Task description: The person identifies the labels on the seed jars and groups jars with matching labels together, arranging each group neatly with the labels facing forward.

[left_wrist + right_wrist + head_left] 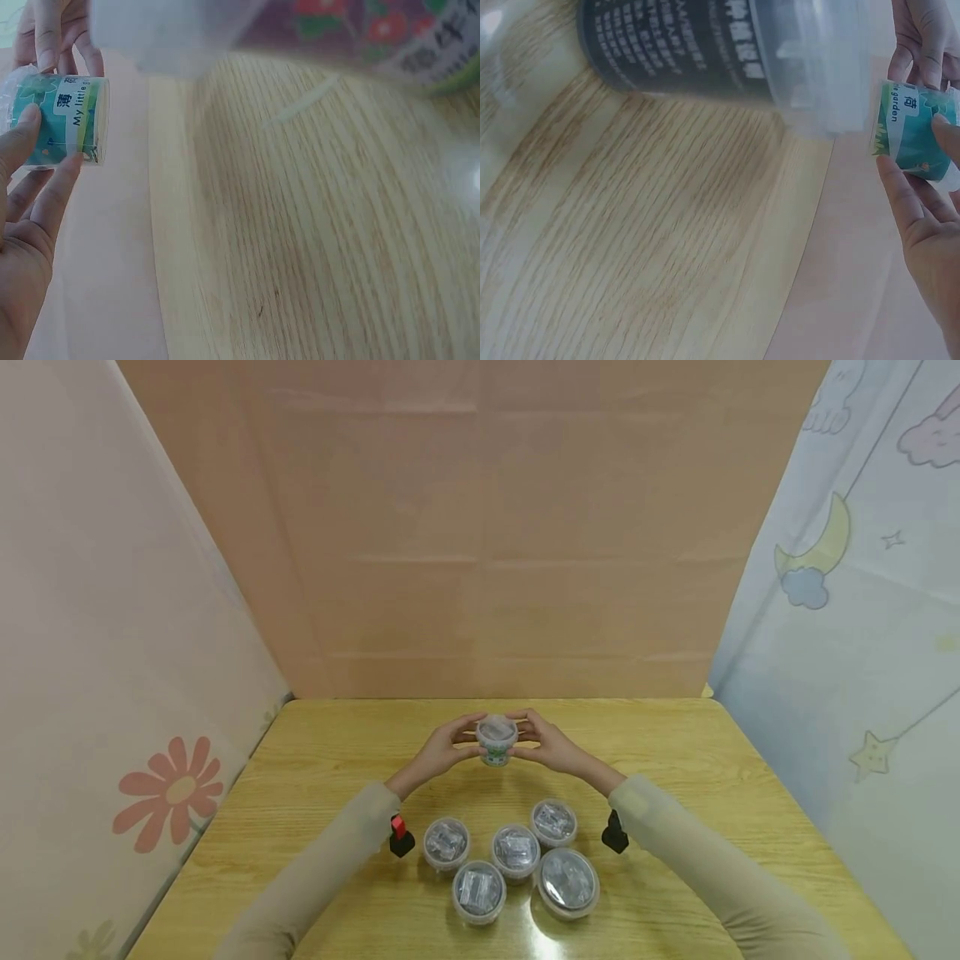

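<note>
Both hands hold a small clear plastic planting tub (496, 748) with a green label up over the far part of the table, in the head view. My left hand (444, 747) grips its left side between thumb and fingers. On the opposite side my right hand (552, 748) grips it the same way. The label reads "My little garden" in the left wrist view, where the tub (64, 120) appears sideways. In the right wrist view, fingers and thumb press on the tub (911, 127) from both sides. Packets show through its top.
Several lidded tubs, among them a wider tub (567, 883), a left tub (447, 843) and a back tub (553, 822), stand on the wooden table (322, 752) between the forearms. A tan backdrop (480, 527) rises behind the table, with patterned cloths at both sides.
</note>
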Tool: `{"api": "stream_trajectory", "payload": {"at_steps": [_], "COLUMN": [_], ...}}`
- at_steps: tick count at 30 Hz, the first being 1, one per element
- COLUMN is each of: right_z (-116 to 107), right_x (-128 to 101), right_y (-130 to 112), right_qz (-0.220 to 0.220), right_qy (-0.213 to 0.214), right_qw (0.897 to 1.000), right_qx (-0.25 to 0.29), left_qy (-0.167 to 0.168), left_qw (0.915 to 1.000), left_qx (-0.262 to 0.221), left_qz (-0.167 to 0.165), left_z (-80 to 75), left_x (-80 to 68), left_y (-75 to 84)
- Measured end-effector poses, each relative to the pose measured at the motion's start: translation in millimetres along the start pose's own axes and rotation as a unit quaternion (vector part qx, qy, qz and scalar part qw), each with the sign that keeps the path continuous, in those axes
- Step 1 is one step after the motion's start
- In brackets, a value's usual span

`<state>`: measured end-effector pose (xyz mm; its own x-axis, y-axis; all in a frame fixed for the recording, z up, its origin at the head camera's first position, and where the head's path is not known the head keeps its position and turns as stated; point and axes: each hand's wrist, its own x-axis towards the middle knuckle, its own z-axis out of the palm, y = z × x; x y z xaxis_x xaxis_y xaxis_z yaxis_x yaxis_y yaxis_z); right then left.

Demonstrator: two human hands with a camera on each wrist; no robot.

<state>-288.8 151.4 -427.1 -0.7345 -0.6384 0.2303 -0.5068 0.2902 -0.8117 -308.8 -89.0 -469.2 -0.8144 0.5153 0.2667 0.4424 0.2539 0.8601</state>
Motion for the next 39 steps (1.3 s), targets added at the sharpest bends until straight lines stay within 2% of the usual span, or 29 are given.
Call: {"api": "stream_trajectory", "payload": {"at_steps": [2,9,13,16,20,24,35,39], "right_z": [0,-1,1,3,2,0,-1,-1], "right_x": [0,2,5,7,9,10,10,10], "right_y": [3,11,31,44,49,54,67,64], "right_qz": [0.001,0.002,0.003,0.005,0.010,0.010,0.036,0.033], "right_qy": [-0.001,0.002,0.006,0.009,0.010,0.007,0.003,0.006], "right_qw": [1.000,1.000,1.000,1.000,1.000,1.000,0.999,0.999], "right_qx": [0.004,-0.007,-0.010,-0.010,-0.014,-0.020,-0.001,-0.007], "left_qy": [-0.003,-0.031,-0.031,-0.028,-0.033,-0.042,-0.058,-0.061], "left_qw": [1.0000,0.9990,0.9988,0.9984,0.9980,0.9974,0.9949,0.9955], "left_qx": [0.009,0.017,0.025,0.040,0.052,0.059,0.083,0.073], "left_qz": [-0.002,0.026,0.029,0.029,0.011,0.008,-0.001,-0.007], "left_z": [0.4,-2.3,-1.5,-0.6,-0.7,-1.0,3.1,2.9], "left_x": [1.6,-0.9,1.1,4.4,10.6,15.5,22.9,24.5], "left_y": [-2.7,26.5,20.8,7.9,-8.4,-16.7,-23.6,-21.9]}}
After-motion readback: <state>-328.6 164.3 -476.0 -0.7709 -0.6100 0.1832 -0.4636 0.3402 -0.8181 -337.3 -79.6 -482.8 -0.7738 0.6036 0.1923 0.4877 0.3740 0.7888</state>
